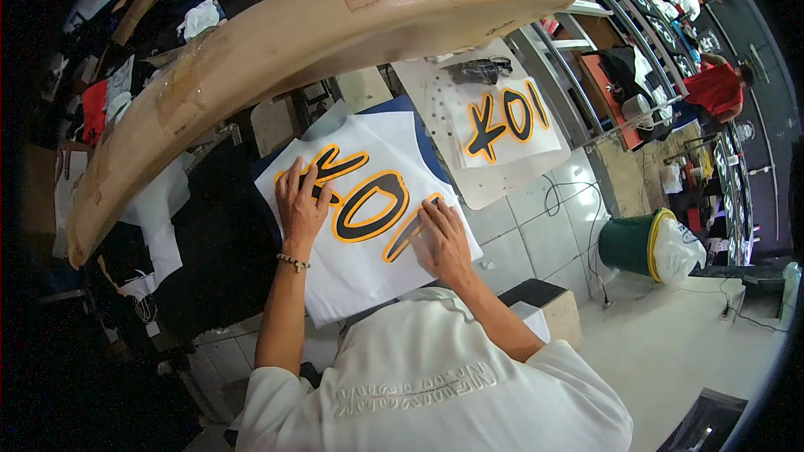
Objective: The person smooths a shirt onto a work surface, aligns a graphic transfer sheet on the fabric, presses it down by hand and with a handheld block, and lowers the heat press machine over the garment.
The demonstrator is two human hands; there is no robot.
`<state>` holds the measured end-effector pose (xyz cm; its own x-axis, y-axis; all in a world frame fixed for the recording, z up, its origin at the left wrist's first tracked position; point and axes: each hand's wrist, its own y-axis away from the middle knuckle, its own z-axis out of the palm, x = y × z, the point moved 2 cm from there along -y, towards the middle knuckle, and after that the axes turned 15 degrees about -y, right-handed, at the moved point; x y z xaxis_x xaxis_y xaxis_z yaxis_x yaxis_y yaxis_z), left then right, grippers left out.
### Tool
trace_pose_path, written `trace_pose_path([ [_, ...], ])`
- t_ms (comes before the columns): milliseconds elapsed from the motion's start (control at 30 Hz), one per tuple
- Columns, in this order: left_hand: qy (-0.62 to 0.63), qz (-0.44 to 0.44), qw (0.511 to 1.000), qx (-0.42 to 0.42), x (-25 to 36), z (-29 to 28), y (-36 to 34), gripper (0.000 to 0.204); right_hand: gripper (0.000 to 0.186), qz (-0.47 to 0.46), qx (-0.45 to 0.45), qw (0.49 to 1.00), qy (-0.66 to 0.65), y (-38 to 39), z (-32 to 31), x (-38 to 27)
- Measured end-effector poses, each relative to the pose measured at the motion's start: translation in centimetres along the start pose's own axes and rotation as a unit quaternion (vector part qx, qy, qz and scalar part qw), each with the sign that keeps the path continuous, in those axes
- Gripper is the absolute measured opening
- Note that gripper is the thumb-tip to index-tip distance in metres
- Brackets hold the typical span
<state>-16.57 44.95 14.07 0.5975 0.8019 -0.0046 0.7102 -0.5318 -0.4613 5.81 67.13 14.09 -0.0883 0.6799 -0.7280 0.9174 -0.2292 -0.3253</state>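
A white cut fabric panel [360,285], shaped like a shirt front, lies in front of me over a dark blue surface [429,146]. Large black characters with orange outlines cover its upper half. My left hand [301,205] rests on the leftmost character with its fingers spread, a beaded bracelet at the wrist. On the rightmost character lies my right hand [444,243], fingers stretched out and partly covering it. Neither hand grips anything. To the right, a white sheet [536,138] with the same black and orange characters sits on a pale perforated board [486,188].
A long brown tape-wrapped roll [335,29] arches across the far side. A metal frame [578,33] stands at the back right. The green bin [624,244] with a plastic bag is on the tiled floor, near a loose cable [599,268]. A person in red [712,90] works farther off.
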Motion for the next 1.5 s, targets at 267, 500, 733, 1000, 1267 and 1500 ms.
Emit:
trace_pose_path([
  [267, -0.003, 0.003, 1.0, 0.008, -0.2, 0.3, -0.2, 0.046, 0.055, 0.005, 0.001, 1.0, 0.003, -0.4, 0.1, -0.1],
  [500, -0.042, -0.01, 0.999, -0.003, 0.7, -0.8, -0.1, 0.049, 0.051, 0.001, 0.002, 1.0, 0.029, -0.7, 0.0, -0.9],
  [733, -0.023, -0.101, 0.992, -0.066, 2.8, -1.9, 0.5, 0.054, 0.052, 0.022, -0.047, 0.997, 0.05, -1.6, -0.1, -1.1],
  [1000, -0.012, -0.125, 0.991, -0.045, 4.8, -1.6, 2.1, 0.051, 0.053, 0.024, -0.047, 0.996, 0.078, -1.4, 0.1, -1.1],
  [1267, -0.008, -0.133, 0.99, -0.04, 4.6, -1.8, 3.0, 0.048, 0.057, 0.022, -0.072, 0.993, 0.087, -1.3, 0.4, -0.3],
  [1500, -0.007, -0.132, 0.99, -0.054, 4.4, -1.3, 3.0, 0.049, 0.057, 0.021, -0.068, 0.994, 0.085, -1.2, 0.5, -0.4],
])
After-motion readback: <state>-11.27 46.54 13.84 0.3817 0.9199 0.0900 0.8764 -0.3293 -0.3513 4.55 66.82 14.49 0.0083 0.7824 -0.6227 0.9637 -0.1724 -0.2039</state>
